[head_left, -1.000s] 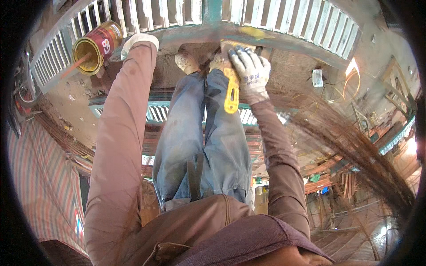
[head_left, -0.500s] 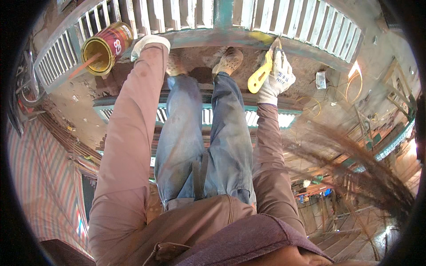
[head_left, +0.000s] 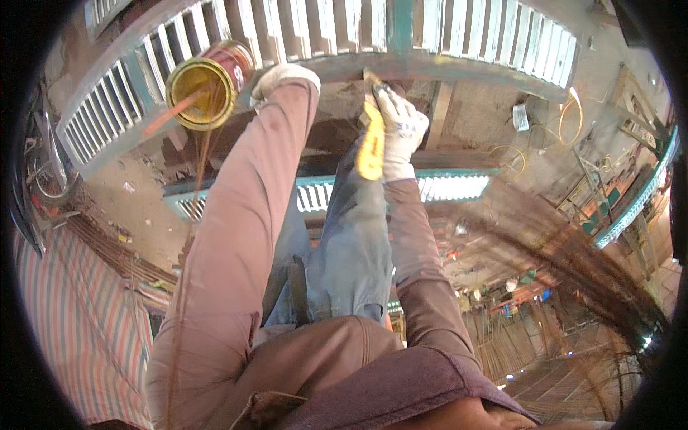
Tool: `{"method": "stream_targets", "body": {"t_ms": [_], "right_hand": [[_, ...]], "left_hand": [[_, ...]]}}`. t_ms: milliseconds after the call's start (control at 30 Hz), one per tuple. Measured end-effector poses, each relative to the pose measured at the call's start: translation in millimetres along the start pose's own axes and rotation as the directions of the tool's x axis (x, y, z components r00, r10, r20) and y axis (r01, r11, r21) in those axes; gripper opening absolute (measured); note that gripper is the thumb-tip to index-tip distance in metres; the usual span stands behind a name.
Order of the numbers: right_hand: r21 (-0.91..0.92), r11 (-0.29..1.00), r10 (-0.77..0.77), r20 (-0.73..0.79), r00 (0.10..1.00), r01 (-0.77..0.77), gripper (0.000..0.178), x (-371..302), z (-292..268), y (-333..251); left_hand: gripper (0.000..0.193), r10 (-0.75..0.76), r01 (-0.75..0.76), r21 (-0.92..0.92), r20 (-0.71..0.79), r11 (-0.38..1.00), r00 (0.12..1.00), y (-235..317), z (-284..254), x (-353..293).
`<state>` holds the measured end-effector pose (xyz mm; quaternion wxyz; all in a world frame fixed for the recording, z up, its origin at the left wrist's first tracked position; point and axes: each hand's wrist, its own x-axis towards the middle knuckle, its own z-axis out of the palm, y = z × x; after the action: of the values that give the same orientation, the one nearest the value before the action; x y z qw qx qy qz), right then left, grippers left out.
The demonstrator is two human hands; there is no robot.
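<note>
My left hand point(head_left: 283, 75), in a white glove, is closed on an open paint can point(head_left: 204, 89) with a red label, yellow inside. A thin stick point(head_left: 172, 115) pokes out of the can. My right hand point(head_left: 401, 129), also gloved in white, grips a yellow-handled brush point(head_left: 371, 147). The brush tip touches the teal rail point(head_left: 466, 68) of a railing with white slats point(head_left: 494, 32). Both arms wear reddish-brown sleeves, and my legs in blue jeans point(head_left: 351, 251) hang below them.
I look down from a height. A striped cloth point(head_left: 79, 322) lies at lower left, a lower teal-edged ledge point(head_left: 451, 183) crosses the middle, and dry brush and clutter point(head_left: 573, 258) fill the ground at right.
My right hand swung the brush from handle-down to tip-up and brought it left against the teal rail. The can has shifted a little right and down in view.
</note>
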<state>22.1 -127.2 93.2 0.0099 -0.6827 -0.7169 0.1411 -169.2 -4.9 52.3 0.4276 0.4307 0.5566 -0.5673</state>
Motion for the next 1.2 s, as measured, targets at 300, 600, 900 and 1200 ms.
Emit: {"method": "stream_targets", "body": {"t_ms": [300, 600, 900, 1200], "right_hand": [[-0.223, 0.959, -0.233, -0.278, 0.932, 0.173, 0.029, 38, -8, 100], [-0.048, 0.949, -0.314, -0.038, 0.949, 0.312, 0.033, 19, -21, 84], [-0.116, 0.966, -0.242, -0.067, 0.968, 0.233, 0.038, 21, -17, 96], [-0.242, 0.963, -0.160, -0.166, 0.973, 0.117, 0.041, 42, -14, 89]], "left_hand": [[0.042, -0.013, 0.011, 0.105, 0.023, 0.994, 1.000, 6, 2, 16], [0.042, -0.070, 0.071, -0.027, 0.013, 0.997, 0.997, 4, -3, 8], [0.034, 0.102, -0.087, 0.175, -0.075, 0.981, 0.992, 3, -4, -2], [0.046, 0.081, -0.089, 0.249, 0.045, 0.964, 0.996, 9, 5, 30]]}}
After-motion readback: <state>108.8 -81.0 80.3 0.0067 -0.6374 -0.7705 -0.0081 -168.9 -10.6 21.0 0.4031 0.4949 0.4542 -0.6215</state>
